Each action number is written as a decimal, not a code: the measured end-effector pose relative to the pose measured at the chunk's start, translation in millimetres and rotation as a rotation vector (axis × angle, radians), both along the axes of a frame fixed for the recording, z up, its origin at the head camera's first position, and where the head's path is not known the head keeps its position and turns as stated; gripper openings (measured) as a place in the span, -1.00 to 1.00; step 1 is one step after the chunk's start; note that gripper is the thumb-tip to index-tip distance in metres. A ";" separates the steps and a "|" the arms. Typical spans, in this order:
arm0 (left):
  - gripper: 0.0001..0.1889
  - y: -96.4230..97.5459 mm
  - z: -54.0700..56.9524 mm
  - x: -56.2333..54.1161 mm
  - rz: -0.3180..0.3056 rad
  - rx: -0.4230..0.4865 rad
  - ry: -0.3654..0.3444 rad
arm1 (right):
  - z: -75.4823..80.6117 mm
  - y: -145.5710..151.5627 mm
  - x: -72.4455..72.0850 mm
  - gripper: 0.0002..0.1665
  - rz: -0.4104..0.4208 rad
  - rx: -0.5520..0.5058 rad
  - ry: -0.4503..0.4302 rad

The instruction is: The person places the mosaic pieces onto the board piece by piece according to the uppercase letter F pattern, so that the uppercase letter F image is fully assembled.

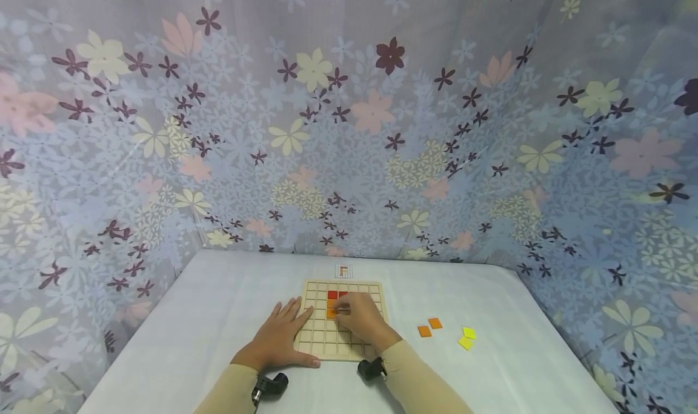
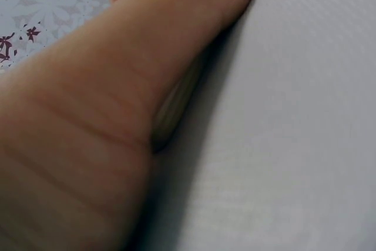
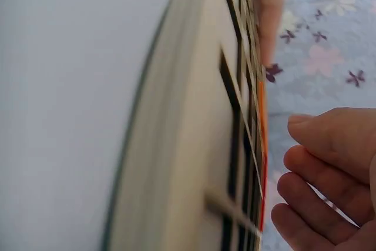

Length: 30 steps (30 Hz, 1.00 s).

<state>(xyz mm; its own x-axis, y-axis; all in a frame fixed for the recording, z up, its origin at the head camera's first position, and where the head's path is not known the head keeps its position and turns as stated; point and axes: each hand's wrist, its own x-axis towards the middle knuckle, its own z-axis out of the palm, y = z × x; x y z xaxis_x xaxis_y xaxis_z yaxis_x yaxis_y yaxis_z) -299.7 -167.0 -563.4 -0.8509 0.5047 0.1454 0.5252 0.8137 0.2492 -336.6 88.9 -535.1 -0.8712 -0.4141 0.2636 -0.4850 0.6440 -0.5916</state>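
Note:
A wooden grid board (image 1: 316, 336) lies on the white table. Red tiles (image 1: 332, 294) and orange tiles (image 1: 331, 313) sit in its upper middle squares, partly covered by my right hand. My left hand (image 1: 280, 336) rests flat on the board's left edge, fingers spread and thumb along the near edge; in the left wrist view its thumb side (image 2: 147, 45) fills much of the picture. Above the board, beside the orange tiles, is my right hand (image 1: 362, 318). The right wrist view shows this hand (image 3: 335, 174) with loosely bent fingers and no tile visible between them.
Two loose orange tiles (image 1: 425, 331) lie right of the board, with two yellow tiles (image 1: 469, 333) farther right. A small card with a printed colored grid (image 1: 343, 271) lies beyond the board's far edge. A flowered curtain (image 1: 349, 159) surrounds the table's back and sides.

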 end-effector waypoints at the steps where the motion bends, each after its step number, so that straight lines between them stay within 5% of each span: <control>1: 0.35 0.3 0.2 0.2 0.000 0.004 -0.003 | 0.7 4.9 2.0 -0.76 0.002 -0.016 0.004; 7: 0.37 0.7 0.1 0.7 0.001 0.007 -0.013 | 4.1 45.0 14.4 -0.72 -0.041 -0.111 0.029; 13: 0.37 -0.2 -0.5 0.7 0.003 0.020 -0.026 | 7.7 88.4 23.3 -0.73 -0.193 -0.123 0.081; 20: 0.37 -0.6 -3.7 0.9 0.019 0.003 -0.029 | 5.9 136.8 31.0 -0.70 -0.337 -0.102 0.028; 30: 0.35 1.4 0.8 1.9 0.005 0.020 -0.027 | -5.2 178.3 36.1 -0.62 -0.389 -0.067 -0.019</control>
